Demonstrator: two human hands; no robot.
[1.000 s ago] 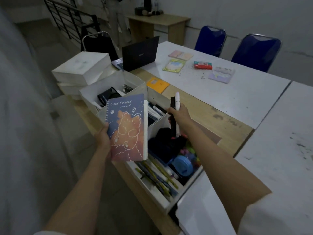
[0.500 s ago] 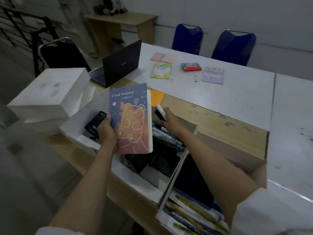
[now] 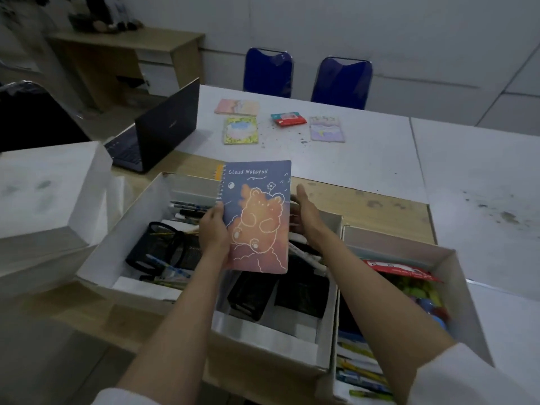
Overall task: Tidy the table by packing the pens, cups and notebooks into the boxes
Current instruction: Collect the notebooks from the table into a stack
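The left hand holds the "Cloud Notepad" spiral notebook in a grip at its spiral edge, thumb on the cover, fingers behind. The notebook stands nearly upright, cover toward the camera, above the middle box.

The right hand is released: fingers straight, palm beside the notebook's right edge. Whether it touches that edge cannot be told. Half a second ago this hand carried a white pen over the box; the pen is now gone from it. Judgement: the pen was dropped among the pens in the middle box, and the right hand is now free to help seat the notebook.

Outward from the hands:
- Middle box: dark mesh cups at the near end, pens behind the notebook.
- Left box: a mesh cup on its side and more pens.
- Right box: a red packet and coloured items, blurred.

Remaining work, judged from the layout: three small notebooks and a red-and-teal packet lie on the far white table, well apart from the boxes. An orange notebook shows just behind the held one. A laptop stands far left.
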